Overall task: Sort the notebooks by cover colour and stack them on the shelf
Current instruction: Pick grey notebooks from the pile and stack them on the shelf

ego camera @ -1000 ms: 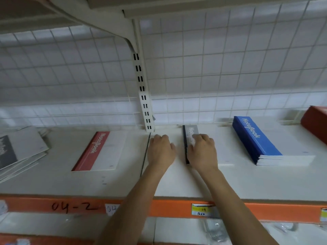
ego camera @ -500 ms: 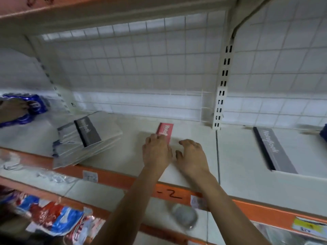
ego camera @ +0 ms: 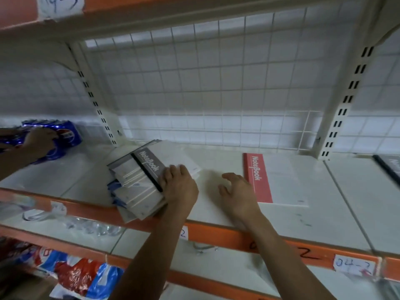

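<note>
A messy pile of notebooks lies at the shelf's front edge, left of centre, and a grey-spined notebook lies on top. My left hand covers that notebook's near right corner, fingers laid on the white cover and thumb out of sight. My right hand hovers open over the bare shelf board, between the pile and a single red-spined notebook that lies flat. At the far right edge shows part of another grey-spined notebook.
Another person's hand rests on a blue pack of soda cans at the far left of the shelf. White slotted uprights and a wire grid back the shelf. The orange front rail carries paper labels. Coloured packets sit on the shelf below.
My view and both hands have shifted left, from the grey notebook past the red one. My left hand now lies on the pile, and my right hand has left the red notebook.
</note>
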Demonstrator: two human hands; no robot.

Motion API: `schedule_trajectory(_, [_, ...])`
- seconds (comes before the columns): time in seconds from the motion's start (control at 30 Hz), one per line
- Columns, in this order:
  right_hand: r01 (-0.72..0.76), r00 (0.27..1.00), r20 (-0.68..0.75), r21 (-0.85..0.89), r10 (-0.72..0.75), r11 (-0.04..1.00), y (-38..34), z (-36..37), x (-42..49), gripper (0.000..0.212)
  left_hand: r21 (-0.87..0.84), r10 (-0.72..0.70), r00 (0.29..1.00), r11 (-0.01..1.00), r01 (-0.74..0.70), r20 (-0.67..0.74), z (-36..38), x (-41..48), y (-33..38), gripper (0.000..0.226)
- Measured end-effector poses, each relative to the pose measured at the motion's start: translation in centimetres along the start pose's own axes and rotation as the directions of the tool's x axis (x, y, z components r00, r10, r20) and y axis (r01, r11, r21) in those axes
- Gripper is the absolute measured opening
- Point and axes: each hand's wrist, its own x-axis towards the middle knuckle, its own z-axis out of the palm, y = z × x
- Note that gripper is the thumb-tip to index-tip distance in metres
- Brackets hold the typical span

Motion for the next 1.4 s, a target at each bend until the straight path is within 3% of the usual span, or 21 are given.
schedule_trajectory(0.13, [-0.094,0.99,-0.088,0.169,0.11,0.981,-0.2,0.4,1.3,0.043,0.04,0.134,0.983,0.991,-0.13,-0.128,1.0,-0.8,-0.3,0.034])
schedule_trajectory(0.2, [-0.223,0.962,-0.071,0.357,0.264,0.907,0.0,-0.2,1.9,0.052,-0.061,0.286,0.918,0.948,-0.313,-0.276,0.8,-1.2,-0.2,0.015])
schedule_trajectory(0.23, [-0.306,0.934,-0.005,0.508,0.358,0.805,0.1,-0.7,2.1,0.059,-0.112,0.366,0.859,0.897,-0.429,-0.358,0.7,-1.3,-0.1,0.008])
schedule_trajectory(0.27, [-0.398,0.893,0.125,0.668,0.432,0.629,-0.1,-1.4,2.3,0.062,-0.183,0.434,0.804,0.823,-0.537,-0.408,0.4,-1.2,0.0,0.009])
schedule_trajectory(0.33, [-0.545,0.816,0.432,0.796,0.385,0.263,-0.1,-3.0,2.5,0.064,-0.353,0.529,0.757,0.673,-0.65,-0.383,-0.8,-1.3,0.2,0.027])
schedule_trajectory(0.4, [-0.593,0.791,0.544,0.794,0.281,0.134,-0.1,-4.0,2.5,0.049,-0.48,0.573,0.749,0.581,-0.657,-0.333,-1.2,-1.3,0.2,0.043])
schedule_trajectory(0.47, [-0.592,0.792,0.537,0.792,0.291,0.15,0.1,-3.9,2.7,0.026,-0.583,0.499,0.82,0.591,-0.558,-0.279,-1.4,-0.6,0.0,0.058])
schedule_trajectory(0.5, [-0.593,0.794,0.522,0.779,0.312,0.205,0.2,-3.7,2.7,0.028,-0.579,0.426,0.861,0.641,-0.503,-0.276,-1.7,0.3,-0.2,0.06])
schedule_trajectory(0.57, [-0.593,0.801,0.505,0.746,0.323,0.304,0.4,-3.4,2.6,0.03,-0.418,0.252,0.929,0.839,-0.349,-0.269,-2.2,2.8,-1.2,0.05])
schedule_trajectory(0.63, [-0.586,0.81,0.494,0.719,0.317,0.375,0.5,-3.3,2.3,0.028,-0.212,0.074,0.992,0.973,-0.095,-0.103,-2.6,4.9,-2.6,0.058])
schedule_trajectory(0.73, [-0.553,0.832,0.44,0.696,0.337,0.457,0.6,-3.4,2.1,0.028,-0.149,-0.166,0.974,0.971,0.189,0.157,-2.1,6.2,-4.4,0.073])
schedule_trajectory(0.8, [-0.538,0.842,0.418,0.69,0.34,0.484,0.6,-3.3,2.0,0.03,-0.106,-0.219,0.955,0.964,0.244,0.2,-1.3,6.0,-4.7,0.076])
schedule_trajectory(0.9, [-0.527,0.848,0.409,0.705,0.336,0.474,0.3,-3.1,2.0,0.031,0.013,-0.2,0.978,0.98,0.2,0.053,-1.3,4.8,-3.6,0.07])
schedule_trajectory(1.0, [-0.505,0.862,0.385,0.711,0.33,0.489,-0.2,-2.9,2.1,0.026,0.142,-0.152,0.988,0.979,0.145,0.038,-2.0,3.2,-1.7,0.048])
schedule_trajectory(1.1, [-0.496,0.865,0.367,0.723,0.342,0.48,-0.5,-2.5,2.1,0.025,0.151,-0.109,0.994,0.983,0.104,0.026,-2.5,1.9,-0.4,0.034])
schedule_trajectory(1.2, [-0.501,0.854,0.37,0.772,0.365,0.391,-0.7,-1.6,2.5,0.018,0.047,0.081,0.996,0.996,-0.08,-0.027,-4.0,0.7,1.2,0.03])
schedule_trajectory(1.27, [-0.505,0.845,0.398,0.814,0.358,0.286,-0.9,-1.3,2.8,0.033,-0.083,0.219,0.975,0.972,-0.221,-0.037,-5.6,-0.3,2.5,0.028])
schedule_trajectory(1.33, [-0.483,0.863,0.397,0.831,0.314,0.275,-1.1,-1.1,2.9,0.035,-0.297,0.356,0.931,0.9,-0.32,0.077,-6.8,-1.0,3.4,0.027])
schedule_trajectory(1.4, [-0.45,0.88,0.355,0.834,0.316,0.318,-0.9,-1.0,2.7,0.018,-0.529,0.415,0.887,0.808,-0.259,0.2,-7.4,-0.6,3.5,0.037])
